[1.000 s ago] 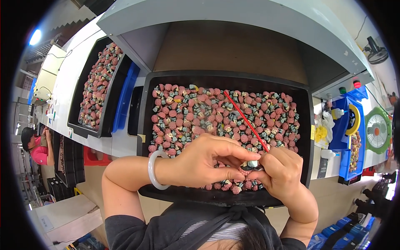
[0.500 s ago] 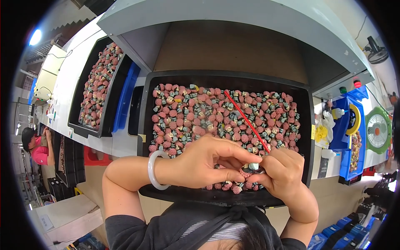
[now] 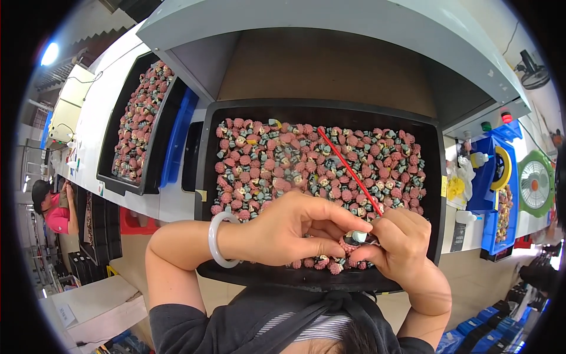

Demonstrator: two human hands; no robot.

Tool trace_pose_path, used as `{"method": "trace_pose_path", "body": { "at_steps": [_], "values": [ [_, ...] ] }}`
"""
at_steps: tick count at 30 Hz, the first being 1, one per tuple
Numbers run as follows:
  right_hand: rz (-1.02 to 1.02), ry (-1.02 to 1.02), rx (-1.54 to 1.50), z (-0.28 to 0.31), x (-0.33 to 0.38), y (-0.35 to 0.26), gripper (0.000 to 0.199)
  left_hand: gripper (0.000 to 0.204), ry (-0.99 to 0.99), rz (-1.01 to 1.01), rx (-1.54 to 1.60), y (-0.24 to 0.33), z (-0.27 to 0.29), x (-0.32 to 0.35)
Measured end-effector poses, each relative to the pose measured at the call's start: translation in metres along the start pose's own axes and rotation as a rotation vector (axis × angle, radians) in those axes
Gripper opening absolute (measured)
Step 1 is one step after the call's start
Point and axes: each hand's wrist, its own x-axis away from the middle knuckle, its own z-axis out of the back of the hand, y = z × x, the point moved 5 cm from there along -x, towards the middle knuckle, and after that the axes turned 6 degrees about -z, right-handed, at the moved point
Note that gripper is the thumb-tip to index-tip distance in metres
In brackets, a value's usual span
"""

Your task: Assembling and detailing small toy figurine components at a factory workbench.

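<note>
My left hand (image 3: 295,227), a pale bangle at its wrist, pinches a small figurine (image 3: 349,243) between thumb and fingers. The figurine has a knobbly pink part, a dark part and a pale mint end. Close against it, my right hand (image 3: 401,239) is closed round a thin tool with a long red handle (image 3: 348,168), which slants up and left over the pile. The tool's working end is too small to make out, near the figurine. Below both hands lies a black tray (image 3: 321,107) filled with similar pink, grey-green and cream figurines (image 3: 271,165).
A grey hood (image 3: 330,17) arches over the tray's far side. At left stand a second filled black tray (image 3: 106,159) and a blue tray (image 3: 178,138). On the right are a blue bin (image 3: 489,233), a yellow tape roll (image 3: 501,168) and a green fan (image 3: 535,184). Another person (image 3: 56,215) sits far left.
Both hands keep nearly the same place. The figurine has turned slightly between my fingers, and the red handle has shifted very little.
</note>
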Motion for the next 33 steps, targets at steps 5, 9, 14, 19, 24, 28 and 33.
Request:
{"method": "trace_pose_path", "body": {
  "at_steps": [5,9,14,19,24,28,33],
  "values": [
    [0.021,0.025,-0.001,0.0013,-0.0002,-0.001,0.044,0.035,-0.038,-0.05,0.047,-0.003,0.0004,-0.0012],
    [0.006,0.049,0.011,0.0027,0.0013,0.0023,0.044,0.036,-0.015,-0.072,0.067,0.0004,-0.001,-0.003],
    [-0.027,0.001,0.026,-0.0005,0.0012,0.0024,0.042,0.037,-0.006,-0.025,-0.05,0.0023,-0.0005,-0.0017],
    [-0.057,-0.018,-0.004,-0.0031,0.002,0.0014,0.039,0.037,0.012,-0.053,-0.066,0.0013,-0.0006,-0.0016],
    [-0.066,-0.045,0.005,-0.0035,0.0018,0.0003,0.037,0.035,0.044,-0.039,-0.133,0.0024,0.0002,-0.0007],
    [-0.063,-0.049,-0.031,-0.0045,0.0015,-0.0005,0.036,0.036,0.048,-0.029,-0.094,0.0012,-0.0001,-0.0005],
    [-0.045,-0.03,-0.053,-0.0061,0.0018,0.0009,0.036,0.036,0.025,-0.03,-0.099,0.0011,0.0006,-0.0004]
  ]
}}
